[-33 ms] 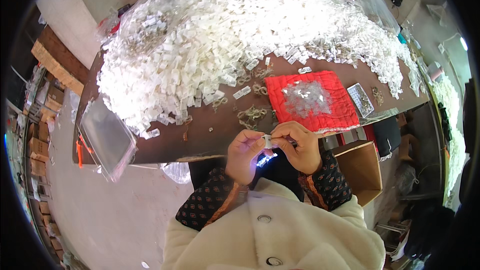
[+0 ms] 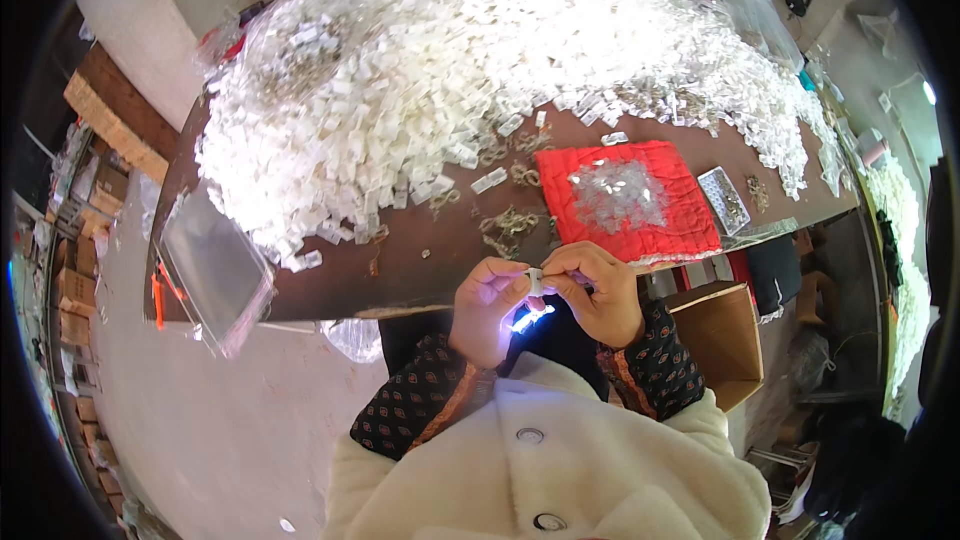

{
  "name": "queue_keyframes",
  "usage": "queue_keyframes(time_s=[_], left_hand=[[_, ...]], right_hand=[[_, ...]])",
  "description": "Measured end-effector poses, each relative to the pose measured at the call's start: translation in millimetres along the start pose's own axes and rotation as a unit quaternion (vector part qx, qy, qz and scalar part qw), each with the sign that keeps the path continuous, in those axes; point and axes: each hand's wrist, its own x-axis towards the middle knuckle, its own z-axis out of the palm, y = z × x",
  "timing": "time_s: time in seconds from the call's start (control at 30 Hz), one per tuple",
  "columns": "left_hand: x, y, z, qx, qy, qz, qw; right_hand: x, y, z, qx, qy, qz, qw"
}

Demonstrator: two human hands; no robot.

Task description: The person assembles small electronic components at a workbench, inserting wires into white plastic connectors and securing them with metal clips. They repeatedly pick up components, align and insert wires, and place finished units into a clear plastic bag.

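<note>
Close to the table's front edge, my left hand and my right hand meet and pinch a small white plastic piece between thumbs and fingertips. Its far details are too small to make out. Just under the fingers glows a bluish-white light. Beyond my right hand lies a red quilted cloth bearing a heap of small clear pieces. Tangled thin cords rest on the brown tabletop ahead of my hands.
A huge pile of white and clear plastic pieces covers the table's far side. Right of the cloth sits a small white tray of tiny parts. Clear plastic sheets and an orange tool are at left. An open cardboard box stands below right.
The view has shifted very slightly. Both hands keep their pinch on the white plastic piece, nearly unmoved.
</note>
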Motion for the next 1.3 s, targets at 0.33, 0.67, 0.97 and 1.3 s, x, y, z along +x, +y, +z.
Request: queue_keyframes(time_s=[0.33,0.67,0.97,1.3], left_hand=[[-55,41,-52,-0.017,0.032,0.078,0.996],[-95,69,-111,-0.016,0.105,0.092,0.990],[-100,77,-143,-0.099,0.136,0.080,0.983],[-73,105,-128,0.437,0.288,0.239,0.818]], right_hand=[[14,-27,70,0.055,-0.125,0.027,0.990],[35,-34,134,0.046,-0.279,0.053,0.958],[103,16,196,-0.221,-0.268,-0.186,0.919],[122,2,192,-0.199,-0.262,-0.223,0.918]])
